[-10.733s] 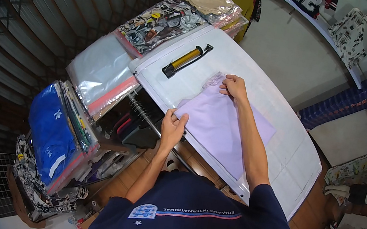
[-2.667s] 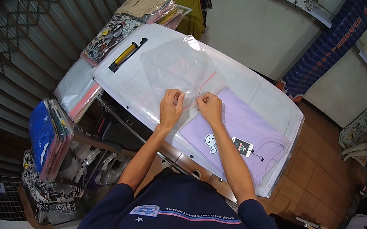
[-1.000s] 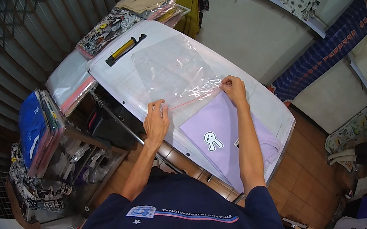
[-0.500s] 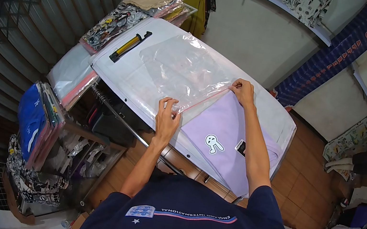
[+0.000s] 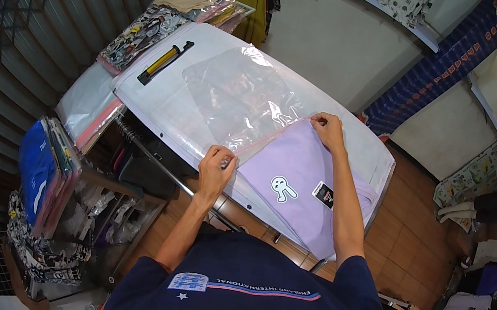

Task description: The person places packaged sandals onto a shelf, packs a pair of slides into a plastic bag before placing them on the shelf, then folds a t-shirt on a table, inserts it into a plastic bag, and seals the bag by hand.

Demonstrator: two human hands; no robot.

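A clear plastic bag [image 5: 225, 95] with a pink strip along its near edge lies flat on the white table. Fingers pinched, my left hand [image 5: 216, 168] grips the left end of that edge. At the other end, my right hand [image 5: 328, 131] pinches the edge beside the top of a folded lilac garment [image 5: 299, 163]. The garment lies on the table against the strip, with a white rabbit-like print [image 5: 283, 189] on it. A black and white tag [image 5: 324, 194] rests on the garment, next to my right forearm.
On the white table [image 5: 367, 155], a yellow and black tool [image 5: 164, 63] lies at the far left. Packed clothes [image 5: 151, 27] are stacked beyond it. A metal rail [image 5: 153, 155] runs under the near edge, and a rack of bagged clothes [image 5: 38, 172] stands at left.
My left hand has moved slightly toward me and closed on the bag's edge. The tag shows more fully beside my right forearm. The whole view has shifted slightly.
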